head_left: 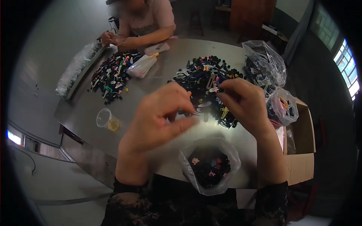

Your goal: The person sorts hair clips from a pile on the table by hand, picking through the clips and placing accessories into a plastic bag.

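My left hand (160,116) is raised over the metal table (158,84), blurred by motion, with thumb and index finger apart and nothing visible between them. My right hand (245,103) hovers at the right side of a pile of dark hair clips (200,67). Its thumb and index fingertips are near a white clip (213,89); whether they grip it is hard to tell. Below, between my forearms, an open clear plastic bag (188,165) holds small dark pieces and a few pink flower shapes.
Another person (151,30) sits across the table beside a second clip pile (113,75). A clear cup (108,119) of yellowish liquid stands left. Clear bags (266,62) and a cardboard box (299,164) are at right. Wrapped packages (77,69) line the left edge.
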The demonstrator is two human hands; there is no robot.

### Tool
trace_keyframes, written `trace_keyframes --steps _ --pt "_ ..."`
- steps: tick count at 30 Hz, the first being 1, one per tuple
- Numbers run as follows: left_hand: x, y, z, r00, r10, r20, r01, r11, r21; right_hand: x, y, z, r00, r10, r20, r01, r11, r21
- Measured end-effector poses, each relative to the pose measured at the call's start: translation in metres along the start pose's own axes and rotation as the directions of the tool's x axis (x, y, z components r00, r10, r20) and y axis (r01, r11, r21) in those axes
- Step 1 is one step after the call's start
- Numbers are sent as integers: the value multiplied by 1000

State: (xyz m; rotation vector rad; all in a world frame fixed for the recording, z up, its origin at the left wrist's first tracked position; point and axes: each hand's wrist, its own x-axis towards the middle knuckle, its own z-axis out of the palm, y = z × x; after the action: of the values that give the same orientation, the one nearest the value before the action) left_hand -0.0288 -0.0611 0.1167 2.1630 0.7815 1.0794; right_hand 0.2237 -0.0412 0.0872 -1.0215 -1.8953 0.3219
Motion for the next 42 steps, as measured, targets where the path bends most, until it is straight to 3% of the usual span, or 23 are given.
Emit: trace_keyframes --steps 1,4,6,8,11,12,13,15,21,22,24,25,28,30,32,33,35,36,37,38,39,42 --pt "4 -18 -4 996 -67 -67 71 996 59 1 -5 -2 1000 18 3 -18 1000 9" --pt "3 -80 -9 953 -291 84 282 954 103 0 -14 -6 997 70 13 -71 995 66" --pt "0 -115 -4 953 -276 127 247 947 206 -2 -21 -13 997 77 25 -79 989 127" --pt "-4 -134 3 903 -364 229 295 912 286 -3 -33 -26 989 41 141 -76 965 251" --pt "-2 -131 9 872 -436 223 325 856 402 -1 -42 -44 944 -188 270 88 936 341" --pt "-2 -133 13 872 -436 223 327 857 398 -2 -42 -42 919 -290 269 167 901 400" --pt "-2 -139 19 917 -353 186 253 875 414 -2 -45 -41 917 -288 274 165 903 398" --pt "-2 -144 30 952 -267 146 182 885 429 -2 -52 -40 859 -196 472 -22 908 418" --pt "-2 -156 39 930 -344 128 227 814 535 -6 -2 26 967 6 253 -22 998 62" --pt "-2 -155 37 944 -314 100 225 836 500 -11 16 42 968 -23 248 21 1000 13" --pt "-2 -155 37 956 -285 69 222 858 463 -14 43 65 930 -268 251 323 922 -212" --pt "-2 -157 38 954 -296 37 243 844 478 -19 47 71 927 -172 334 281 907 -313" --pt "0 -159 33 948 -319 23 264 822 505 -23 65 74 905 -147 399 324 846 -423" --pt "1 -156 28 943 -331 40 265 815 515 -23 72 69 931 -134 341 289 840 -459" --pt "5 -150 23 954 -287 -86 299 931 210 -21 71 66 968 -82 238 197 834 -516" --pt "7 -143 22 955 -285 -83 296 932 210 -20 69 65 969 -80 235 194 833 -518" --pt "8 -128 22 920 -388 -55 354 884 -304 -18 64 64 994 -74 84 99 927 -361" --pt "9 -116 21 920 -387 -52 355 884 -305 -16 56 62 994 -71 83 97 927 -362" --pt "10 -104 22 904 -426 -15 397 855 -334 -12 42 59 994 2 106 6 997 -80" --pt "10 -97 25 886 -463 24 440 822 -361 -9 30 58 987 66 149 -97 974 206" --pt "9 -97 29 885 -465 26 442 821 -362 -10 22 60 993 5 119 -32 973 230" --pt "7 -94 37 908 -410 87 402 790 -463 -17 21 65 996 63 68 -78 963 257"
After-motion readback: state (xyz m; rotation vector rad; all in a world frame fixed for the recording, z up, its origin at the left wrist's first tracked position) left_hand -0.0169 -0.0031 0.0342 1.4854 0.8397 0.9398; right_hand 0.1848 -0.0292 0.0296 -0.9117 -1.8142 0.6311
